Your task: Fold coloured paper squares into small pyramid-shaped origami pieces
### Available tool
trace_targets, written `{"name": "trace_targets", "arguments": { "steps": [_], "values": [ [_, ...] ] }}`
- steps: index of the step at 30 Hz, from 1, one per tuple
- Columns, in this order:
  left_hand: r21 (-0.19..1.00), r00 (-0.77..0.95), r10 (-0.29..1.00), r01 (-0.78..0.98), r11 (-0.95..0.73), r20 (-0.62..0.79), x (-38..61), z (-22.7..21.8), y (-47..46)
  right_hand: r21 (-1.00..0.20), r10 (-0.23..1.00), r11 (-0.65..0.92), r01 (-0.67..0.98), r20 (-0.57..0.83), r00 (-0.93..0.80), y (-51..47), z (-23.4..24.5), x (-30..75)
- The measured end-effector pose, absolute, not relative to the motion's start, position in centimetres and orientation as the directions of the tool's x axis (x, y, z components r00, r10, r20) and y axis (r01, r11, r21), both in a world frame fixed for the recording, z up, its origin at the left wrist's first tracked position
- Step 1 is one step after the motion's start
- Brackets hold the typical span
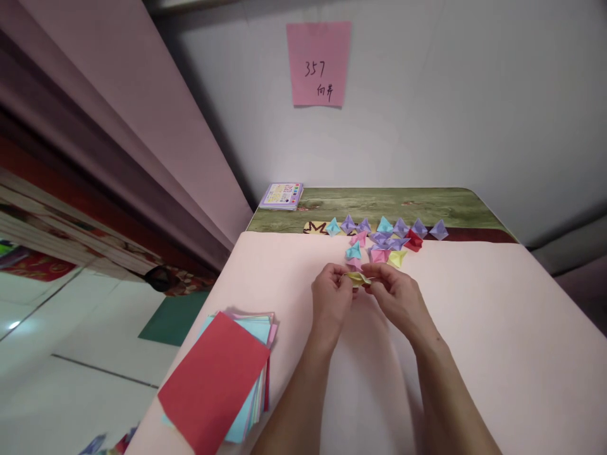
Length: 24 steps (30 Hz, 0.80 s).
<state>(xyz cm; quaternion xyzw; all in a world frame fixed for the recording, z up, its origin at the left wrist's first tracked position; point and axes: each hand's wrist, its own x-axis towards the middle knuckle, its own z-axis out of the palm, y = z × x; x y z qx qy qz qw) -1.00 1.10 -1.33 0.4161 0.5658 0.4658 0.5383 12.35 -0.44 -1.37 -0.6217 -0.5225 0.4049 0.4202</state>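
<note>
A small folded piece of yellow paper (357,279) is pinched between my two hands above the pink table covering. My left hand (331,294) grips its left end with thumb and fingers. At its right end, the fingers of my right hand (393,294) are closed on it. Just beyond my fingertips lie several small origami pieces: a blue one (353,251), a pink one (379,255), a yellow one (397,258) and a red one (413,241). Purple pieces (439,230) sit in a row farther back with blue ones.
A stack of coloured paper sheets topped by a red sheet (215,379) lies at the table's left edge. Small cards (282,196) rest at the back left corner. A pink note (318,64) hangs on the wall, and a curtain (156,101) borders the left side.
</note>
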Motion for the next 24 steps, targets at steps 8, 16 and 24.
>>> {"name": "trace_targets", "arguments": {
  "steps": [8, 16, 24],
  "values": [
    [0.984, -0.078, 0.982, 0.034, 0.175, -0.172, -0.91, -1.22, 1.09, -0.97, 0.996, -0.073, 0.234, -0.06, 0.065, -0.56, -1.16, 12.52],
    [0.989, -0.06, 0.99, 0.074, 0.132, -0.127, -0.97, -1.74, 1.07, -0.937, 0.986, -0.134, 0.323, -0.093, 0.138, -0.56, -1.4, 12.53],
    [0.991, -0.043, 0.998, 0.124, 0.044, -0.039, -0.84, -2.13, 0.85, -0.768, 0.986, -0.155, 0.621, -0.085, 0.141, -0.56, -1.12, 12.64]
  ]
}}
